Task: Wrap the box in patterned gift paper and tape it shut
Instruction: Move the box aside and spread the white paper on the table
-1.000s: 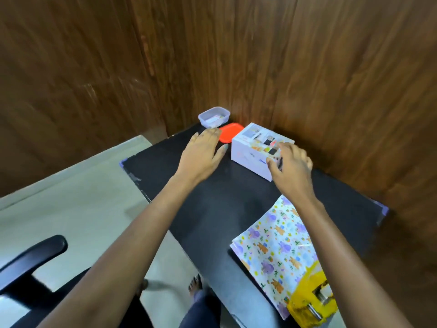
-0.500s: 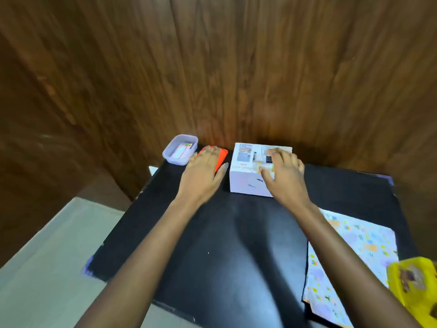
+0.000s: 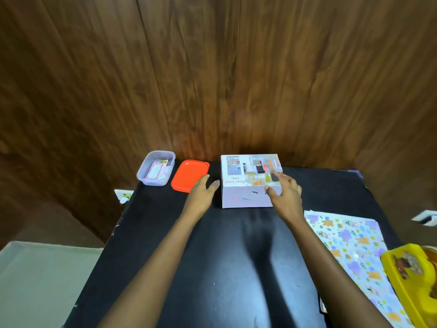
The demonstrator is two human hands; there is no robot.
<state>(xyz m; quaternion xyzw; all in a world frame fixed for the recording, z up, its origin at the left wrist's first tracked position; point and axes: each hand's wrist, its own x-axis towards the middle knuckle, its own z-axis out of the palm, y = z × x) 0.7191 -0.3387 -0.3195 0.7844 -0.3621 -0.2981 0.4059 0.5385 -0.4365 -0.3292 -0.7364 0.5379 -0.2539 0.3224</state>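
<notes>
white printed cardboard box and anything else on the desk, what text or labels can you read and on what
White printed cardboard box: pink cursive line on top, upside down to the camera, too blurred to read.
Clear plastic tub: a pink-bordered label inside, no legible text.
Patterned gift paper: pictures only.
Yellow object: nothing readable.

White printed box [image 3: 246, 196]; orange lid [image 3: 186, 174]; animal-patterned gift paper [image 3: 350, 240]

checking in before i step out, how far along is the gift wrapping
Barely begun. Done: nothing; the box is bare, and the patterned paper lies flat to its right. In hand: right hand rests on the box's near right corner; left hand is open beside it. Left: all wrapping and taping.
</notes>
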